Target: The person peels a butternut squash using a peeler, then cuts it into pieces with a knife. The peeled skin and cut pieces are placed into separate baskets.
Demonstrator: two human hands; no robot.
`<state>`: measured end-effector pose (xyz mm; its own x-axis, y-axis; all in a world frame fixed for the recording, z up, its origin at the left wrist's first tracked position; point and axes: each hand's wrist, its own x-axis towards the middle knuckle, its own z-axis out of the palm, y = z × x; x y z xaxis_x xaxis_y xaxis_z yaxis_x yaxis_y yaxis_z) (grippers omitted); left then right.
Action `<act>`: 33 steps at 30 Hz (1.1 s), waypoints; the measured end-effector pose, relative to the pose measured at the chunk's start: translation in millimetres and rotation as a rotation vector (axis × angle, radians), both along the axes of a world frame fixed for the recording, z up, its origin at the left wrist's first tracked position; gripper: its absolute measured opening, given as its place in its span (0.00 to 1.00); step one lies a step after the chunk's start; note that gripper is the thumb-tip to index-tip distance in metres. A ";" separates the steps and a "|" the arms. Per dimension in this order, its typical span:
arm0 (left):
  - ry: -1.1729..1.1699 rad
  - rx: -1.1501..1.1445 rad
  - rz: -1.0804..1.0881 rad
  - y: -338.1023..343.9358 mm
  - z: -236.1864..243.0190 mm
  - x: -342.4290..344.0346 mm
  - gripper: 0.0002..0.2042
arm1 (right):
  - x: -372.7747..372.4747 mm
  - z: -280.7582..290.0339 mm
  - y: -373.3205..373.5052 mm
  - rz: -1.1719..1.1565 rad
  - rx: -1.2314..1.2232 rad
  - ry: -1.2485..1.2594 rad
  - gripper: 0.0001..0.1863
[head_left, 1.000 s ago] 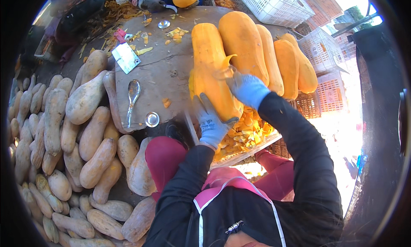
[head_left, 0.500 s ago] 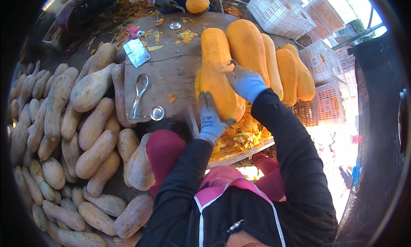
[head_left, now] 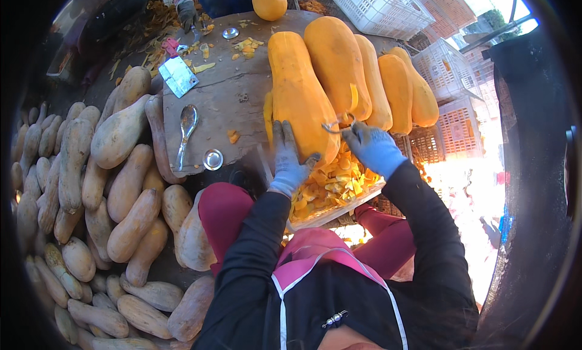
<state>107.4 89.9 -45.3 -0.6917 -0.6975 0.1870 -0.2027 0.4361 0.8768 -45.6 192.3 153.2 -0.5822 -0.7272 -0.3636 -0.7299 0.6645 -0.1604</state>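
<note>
A large peeled orange squash lies lengthwise before me, its near end over the table's edge. My left hand, in a grey-blue glove, grips that near end, fingers along its left side and thumb at the bottom. In my gloved right hand is a peeler, the fingers closed round its handle and its looped blade at the squash's lower right side. A curl of peel shows just above the blade. Several more orange squashes stand in a row to the right.
Below the squash, a crate holds orange peelings. Unpeeled squashes are heaped at left. On the wooden table lie a spoon, a small round metal lid and a packet. Across it is another person's gloved hand. White crates stand back right.
My right hand has drawn the peeler down toward me along the squash. My left hand stays at the near end. Across the table, the other person's gloved hand has moved left and down.
</note>
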 end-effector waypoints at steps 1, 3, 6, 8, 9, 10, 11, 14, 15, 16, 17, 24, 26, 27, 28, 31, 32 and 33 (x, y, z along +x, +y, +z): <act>0.024 0.014 -0.013 1.5 2.7 -3.9 0.62 | -21.5 -17.4 -10.1 0.116 -0.143 0.084 0.24; 0.051 0.021 -0.012 3.6 5.1 -8.2 0.60 | -36.4 -39.6 -24.7 0.164 -0.263 0.160 0.22; 0.000 -0.003 -0.002 3.7 2.2 -3.2 0.58 | -18.4 -67.4 -19.3 -0.030 -0.254 0.078 0.20; -0.093 -0.025 -0.025 -3.4 2.0 -1.1 0.57 | 13.6 -80.8 35.2 -0.065 -0.257 0.051 0.19; -0.099 -0.052 -0.014 -5.1 -0.4 -1.8 0.57 | 23.9 -84.5 63.9 -0.061 -0.311 0.013 0.19; -0.111 -0.083 -0.010 -8.0 -5.2 0.5 0.56 | 35.7 -89.4 94.2 0.102 -0.277 0.080 0.22; -0.126 -0.116 -0.002 -11.2 -9.1 3.5 0.56 | 50.8 -66.4 98.3 0.148 0.216 -0.062 0.14; -0.166 -0.081 0.025 -5.3 -3.0 -1.4 0.51 | 33.5 -85.6 140.5 0.053 0.188 -0.149 0.23; -0.076 -0.045 0.055 -3.6 -5.4 -2.9 0.49 | 23.6 -91.5 131.4 -0.257 -0.052 -0.184 0.27; 0.012 -0.008 0.086 -0.5 -11.1 -6.1 0.47 | 4.0 -92.9 117.6 -0.260 -0.192 -0.243 0.26; 0.107 0.030 0.114 0.2 -12.5 -11.4 0.45 | -10.4 -76.1 89.7 -0.222 -0.249 -0.191 0.26; 0.174 0.080 0.268 15.6 -6.8 -33.2 0.36 | -85.4 -70.0 -54.3 -0.048 -0.327 -0.251 0.23; 0.234 0.155 0.266 25.6 7.9 -33.4 0.35 | -42.6 -79.2 1.2 0.145 -0.344 -0.116 0.21; 0.231 0.114 0.265 27.1 9.9 -39.2 0.34 | -17.5 -84.7 36.2 0.038 -0.387 -0.164 0.20; 0.222 0.064 0.273 26.8 12.6 -42.3 0.34 | 5.3 -95.3 68.1 -0.063 -0.438 -0.220 0.19; 0.096 -0.158 0.282 14.3 -15.8 -33.7 0.33 | 41.5 -147.3 140.6 -0.253 -0.280 -0.364 0.21; 0.123 -0.102 0.300 11.0 -18.8 -39.3 0.33 | 40.1 -149.0 151.6 -0.265 -0.222 -0.404 0.22; 0.113 -0.089 0.319 12.4 -21.3 -38.6 0.33 | 39.8 -152.8 158.5 -0.273 -0.164 -0.444 0.23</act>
<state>68.8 102.3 -66.7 -0.4133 -0.8524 0.3202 -0.2447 0.4427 0.8626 -5.8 350.8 0.4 -0.5742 -0.6388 -0.5121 -0.3722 0.7608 -0.5317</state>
